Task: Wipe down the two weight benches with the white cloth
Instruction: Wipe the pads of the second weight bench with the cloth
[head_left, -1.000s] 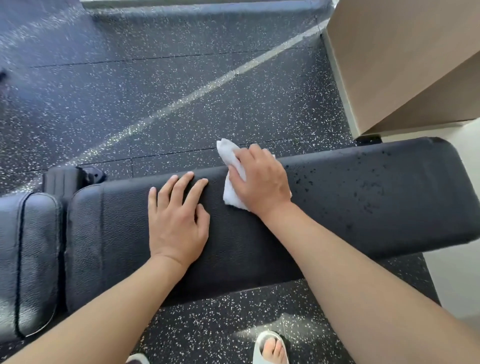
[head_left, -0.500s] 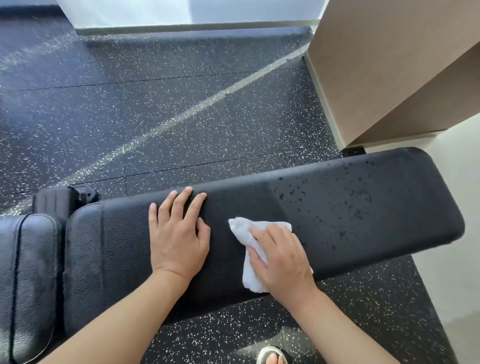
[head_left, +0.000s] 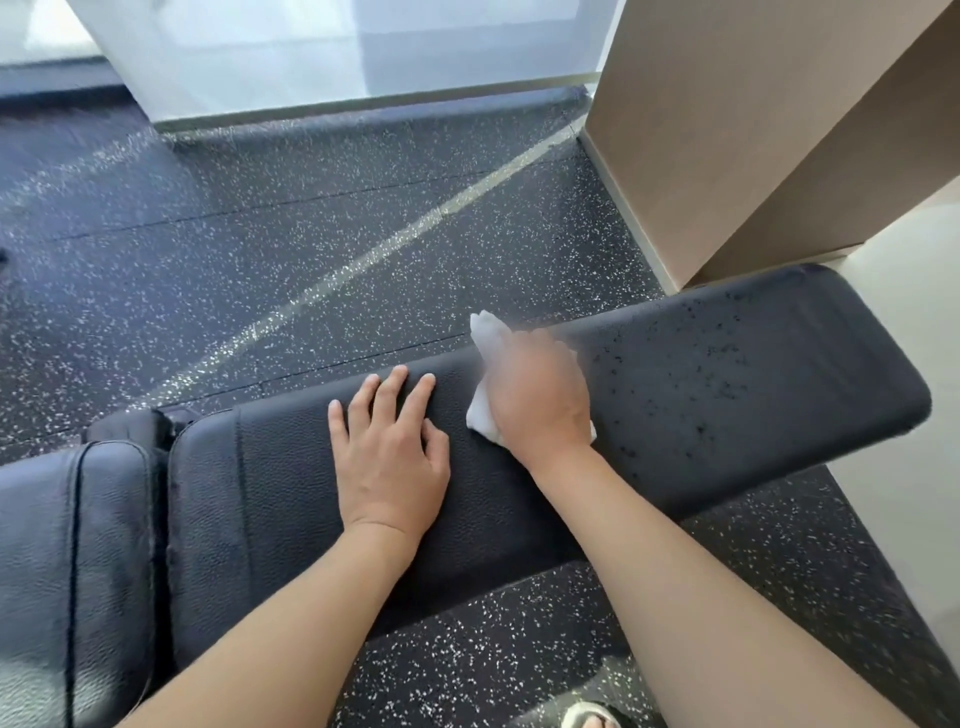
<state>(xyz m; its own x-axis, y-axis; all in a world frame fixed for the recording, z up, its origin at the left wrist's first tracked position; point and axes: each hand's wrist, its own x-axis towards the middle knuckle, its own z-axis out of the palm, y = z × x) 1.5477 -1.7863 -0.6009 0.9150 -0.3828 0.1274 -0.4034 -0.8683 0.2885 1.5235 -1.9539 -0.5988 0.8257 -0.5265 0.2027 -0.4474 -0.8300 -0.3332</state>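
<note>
— What has the right hand got?

— The white cloth, bunched under the palm and pressed to the pad. The hand is blurred, so I can't tell how far the fingers curl round it; a corner of cloth pokes out past the fingertips at about 11 o'clock, and a bit more shows at the heel of the hand.

— And outward from there?

— The bench pad it's working on runs long from 8 o'clock to 2 o'clock across the view. The hand sits near the pad's far edge, roughly mid-length. The dark droplets (spray, I'd guess) lie at 3 o'clock from the cloth, spread toward the rounded end near the beige cabinet.

— So the unwiped stretch is to the right?

— That's my reading. The right hand is the nearer one by far. The left hand lies flat, fingers straight, holding nothing, at 9 o'clock from the cloth and just beside it.

— Anything farther left?

— A second padded section, at 8 o'clock, separated by a narrow gap. Whether that's the other bench or this one's seat, I can't tell.
</note>
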